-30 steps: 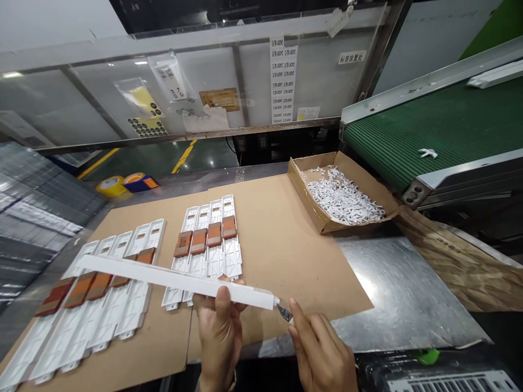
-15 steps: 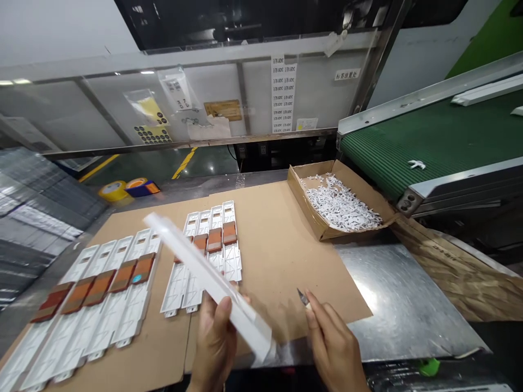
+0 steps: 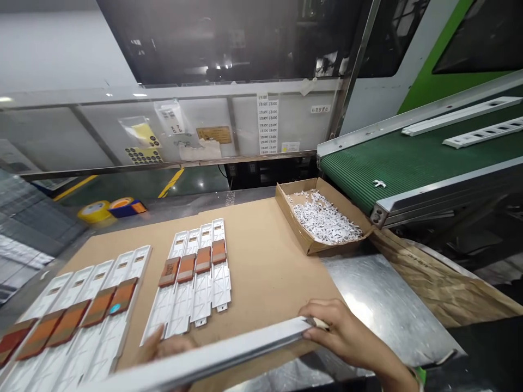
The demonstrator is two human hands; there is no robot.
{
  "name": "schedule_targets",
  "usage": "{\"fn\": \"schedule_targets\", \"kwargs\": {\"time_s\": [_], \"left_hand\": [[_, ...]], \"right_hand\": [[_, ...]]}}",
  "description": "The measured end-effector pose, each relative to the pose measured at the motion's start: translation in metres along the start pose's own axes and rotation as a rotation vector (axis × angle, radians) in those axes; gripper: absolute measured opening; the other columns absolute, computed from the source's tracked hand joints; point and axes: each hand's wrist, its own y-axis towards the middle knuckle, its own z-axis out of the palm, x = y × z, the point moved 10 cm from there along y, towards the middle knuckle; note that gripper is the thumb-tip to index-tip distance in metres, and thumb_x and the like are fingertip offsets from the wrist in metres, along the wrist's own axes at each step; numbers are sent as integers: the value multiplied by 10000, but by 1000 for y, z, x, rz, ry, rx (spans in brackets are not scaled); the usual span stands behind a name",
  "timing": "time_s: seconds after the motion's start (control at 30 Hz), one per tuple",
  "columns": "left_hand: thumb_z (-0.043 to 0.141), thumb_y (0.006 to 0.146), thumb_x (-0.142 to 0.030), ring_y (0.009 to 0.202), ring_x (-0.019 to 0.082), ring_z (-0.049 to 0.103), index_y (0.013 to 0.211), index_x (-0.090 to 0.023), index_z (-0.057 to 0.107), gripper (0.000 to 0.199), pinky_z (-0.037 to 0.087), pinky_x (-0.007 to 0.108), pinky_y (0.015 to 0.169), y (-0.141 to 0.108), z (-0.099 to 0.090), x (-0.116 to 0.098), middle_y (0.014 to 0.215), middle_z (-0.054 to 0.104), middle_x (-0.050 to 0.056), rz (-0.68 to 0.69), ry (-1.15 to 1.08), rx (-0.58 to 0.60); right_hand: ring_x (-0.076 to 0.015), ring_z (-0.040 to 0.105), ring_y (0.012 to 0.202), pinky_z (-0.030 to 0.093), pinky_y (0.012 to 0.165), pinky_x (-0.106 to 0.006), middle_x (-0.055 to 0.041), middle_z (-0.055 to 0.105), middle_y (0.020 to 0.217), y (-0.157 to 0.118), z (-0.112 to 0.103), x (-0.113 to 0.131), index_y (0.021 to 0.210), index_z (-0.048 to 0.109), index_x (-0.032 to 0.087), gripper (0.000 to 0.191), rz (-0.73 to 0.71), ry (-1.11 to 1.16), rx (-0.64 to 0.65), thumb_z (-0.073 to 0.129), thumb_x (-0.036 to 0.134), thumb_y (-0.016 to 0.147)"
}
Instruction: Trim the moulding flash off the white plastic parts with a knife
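Observation:
A long white plastic strip (image 3: 220, 354) slants across the front of the view, blurred at its left end. My right hand (image 3: 339, 332) pinches its right end, with a small pale-handled tool (image 3: 320, 323) held in the same fingers. Behind the strip is my left hand (image 3: 167, 348), blurred and partly hidden, so its grip is unclear. Several white strips (image 3: 222, 286) lie side by side on the cardboard sheet (image 3: 261, 272), with orange-brown blocks (image 3: 219, 251) resting across them. Farther left lies another row of strips (image 3: 96, 354) with similar blocks (image 3: 98, 307).
A cardboard box (image 3: 304, 239) of small white pieces (image 3: 324, 218) stands by a green conveyor (image 3: 359, 169) carrying white strips (image 3: 461, 115). Tape rolls (image 3: 96, 211) sit at the back left. Crumpled brown paper (image 3: 441, 277) lies at the right.
The white strip has swung from a steep tilt to a lower slant, its right end now in my right hand. The view has shifted, showing more of the conveyor.

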Motion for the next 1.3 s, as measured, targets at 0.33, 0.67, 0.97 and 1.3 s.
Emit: {"fn": "schedule_targets", "kwargs": {"time_s": [0.33, 0.67, 0.97, 1.3], "left_hand": [[798, 607, -361, 598, 128, 630, 1129, -288, 557, 580, 541, 241, 587, 23, 62, 19, 706, 620, -54, 572, -437, -517], [725, 683, -370, 422, 34, 347, 994, -176, 591, 391, 326, 145, 385, 44, 52, -22, 548, 385, -84, 492, -538, -324], [719, 682, -384, 416, 38, 288, 1038, -169, 576, 439, 278, 155, 376, 41, 62, -22, 545, 348, -81, 474, -489, -290], [695, 704, -389, 411, 40, 255, 1045, -182, 563, 420, 269, 157, 375, 42, 63, -16, 546, 321, -86, 445, -470, -283]], "right_hand": [[-122, 567, 639, 460, 574, -234, -34, 609, 951, 15, 69, 8, 1063, 582, 203, 338, 198, 711, -161, 546, 467, 855], [-60, 394, 463, 359, 405, -169, 59, 429, 662, -21, 113, -6, 905, 433, 209, 383, 353, 753, 81, 289, 564, 931], [-106, 474, 568, 324, 542, -228, 28, 498, 643, -16, 98, 19, 717, 425, 219, 336, 102, 216, -53, 288, 383, 976], [-98, 464, 503, 285, 503, -226, 46, 475, 574, -13, 101, 19, 679, 395, 222, 355, 116, 109, -91, 298, 387, 978]]}}
